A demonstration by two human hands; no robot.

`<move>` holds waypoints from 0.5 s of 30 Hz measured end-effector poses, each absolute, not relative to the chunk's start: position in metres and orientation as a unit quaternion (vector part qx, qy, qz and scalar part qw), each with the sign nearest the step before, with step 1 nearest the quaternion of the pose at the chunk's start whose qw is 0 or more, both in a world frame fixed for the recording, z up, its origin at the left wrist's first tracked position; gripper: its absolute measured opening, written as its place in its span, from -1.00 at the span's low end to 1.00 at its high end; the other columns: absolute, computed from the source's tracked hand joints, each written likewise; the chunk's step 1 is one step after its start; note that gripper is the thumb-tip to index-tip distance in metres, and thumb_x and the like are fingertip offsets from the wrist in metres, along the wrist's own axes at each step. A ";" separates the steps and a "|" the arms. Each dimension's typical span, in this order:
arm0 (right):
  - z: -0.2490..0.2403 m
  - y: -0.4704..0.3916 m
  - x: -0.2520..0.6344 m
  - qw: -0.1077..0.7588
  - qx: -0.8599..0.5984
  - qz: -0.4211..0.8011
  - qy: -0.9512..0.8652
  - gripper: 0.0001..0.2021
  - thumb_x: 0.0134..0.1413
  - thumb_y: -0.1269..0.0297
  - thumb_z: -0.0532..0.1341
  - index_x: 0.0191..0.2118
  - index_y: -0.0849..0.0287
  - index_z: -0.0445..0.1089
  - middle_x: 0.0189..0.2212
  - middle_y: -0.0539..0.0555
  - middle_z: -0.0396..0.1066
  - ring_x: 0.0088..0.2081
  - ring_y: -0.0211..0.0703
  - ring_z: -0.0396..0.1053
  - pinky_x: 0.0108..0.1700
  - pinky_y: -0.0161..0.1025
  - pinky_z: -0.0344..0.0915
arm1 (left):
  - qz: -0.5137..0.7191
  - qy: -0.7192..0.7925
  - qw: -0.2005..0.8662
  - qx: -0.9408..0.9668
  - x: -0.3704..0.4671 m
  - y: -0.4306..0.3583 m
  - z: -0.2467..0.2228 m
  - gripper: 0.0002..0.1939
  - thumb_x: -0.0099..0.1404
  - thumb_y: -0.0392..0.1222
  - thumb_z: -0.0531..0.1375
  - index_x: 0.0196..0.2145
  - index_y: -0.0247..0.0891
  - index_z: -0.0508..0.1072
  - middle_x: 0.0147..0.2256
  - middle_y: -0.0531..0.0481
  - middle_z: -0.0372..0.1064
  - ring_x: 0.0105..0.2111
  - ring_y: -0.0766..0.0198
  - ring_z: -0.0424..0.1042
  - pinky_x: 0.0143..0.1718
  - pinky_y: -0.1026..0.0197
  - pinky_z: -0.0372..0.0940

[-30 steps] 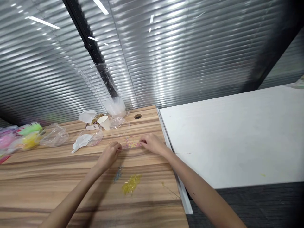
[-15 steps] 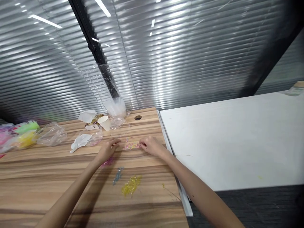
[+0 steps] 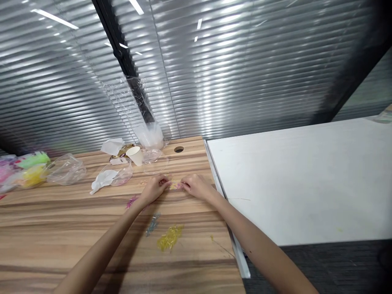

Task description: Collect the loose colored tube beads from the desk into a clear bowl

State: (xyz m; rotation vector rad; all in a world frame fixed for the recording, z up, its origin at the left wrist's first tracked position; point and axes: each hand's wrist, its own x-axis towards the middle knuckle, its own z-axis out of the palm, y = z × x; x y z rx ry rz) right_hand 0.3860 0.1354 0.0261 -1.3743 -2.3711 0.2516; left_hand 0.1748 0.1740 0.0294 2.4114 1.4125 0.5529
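Pink and yellow bits (image 3: 175,186) on the wooden counter (image 3: 76,222)

At left is a pink pile (image 3: 131,201), then a blue-grey pile (image 3: 152,224). The left hand (image 3: 155,187) has its fingertips close together; I cannot tell whether they pinch something. Beyond a yellow pile (image 3: 170,238), the bits lie between both hands. The right hand (image 3: 194,185) is just beside them, fingertips also together; its grip I cannot tell.

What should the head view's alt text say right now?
A bare left hand and bare right hand are close together, small pink-and-yellow bits between them, over a brown wood-grain table. Nearer the camera lie shiny yellow strips and grey-blue strips; farther back stands a white tapered cup.
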 end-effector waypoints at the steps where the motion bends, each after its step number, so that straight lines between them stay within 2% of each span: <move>1: 0.027 0.135 0.386 0.190 -0.492 0.087 -0.845 -0.74 0.24 0.29 0.05 -0.36 0.21 0.46 -0.38 0.10 0.49 -0.36 -0.19 0.40 -0.41 -0.31 0.00 | 0.192 0.499 0.146 0.832 0.178 0.174 0.030 -0.78 0.19 -0.09 0.11 -0.42 -0.28 0.45 -0.41 -0.06 0.41 -0.39 0.19 0.36 -0.33 0.21 0.22; 4: 0.028 0.134 0.387 0.182 -0.495 0.082 -0.845 -0.74 0.24 0.30 0.04 -0.36 0.20 0.45 -0.38 0.10 0.49 -0.36 -0.19 0.40 -0.41 -0.31 0.00 | 0.187 0.528 0.159 0.813 0.184 0.175 0.034 -0.76 0.12 -0.05 0.16 -0.47 -0.30 0.45 -0.45 -0.06 0.41 -0.43 0.20 0.35 -0.39 0.22 0.21; 10: 0.027 0.135 0.387 0.179 -0.493 0.073 -0.848 -0.75 0.22 0.31 0.05 -0.38 0.19 0.45 -0.40 0.08 0.48 -0.38 -0.19 0.39 -0.43 -0.30 -0.03 | 0.173 0.533 0.260 0.787 0.184 0.178 0.042 -0.72 0.06 -0.03 0.17 -0.47 -0.33 0.48 -0.51 -0.03 0.43 -0.47 0.22 0.36 -0.46 0.26 0.20; 15: 0.024 0.137 0.386 0.168 -0.501 0.078 -0.845 -0.74 0.23 0.29 0.05 -0.36 0.20 0.46 -0.38 0.10 0.48 -0.36 -0.18 0.39 -0.40 -0.32 0.01 | 0.176 0.536 0.267 0.781 0.184 0.178 0.043 -0.74 0.05 -0.05 0.16 -0.51 -0.33 0.47 -0.54 -0.01 0.42 -0.50 0.25 0.35 -0.49 0.28 0.19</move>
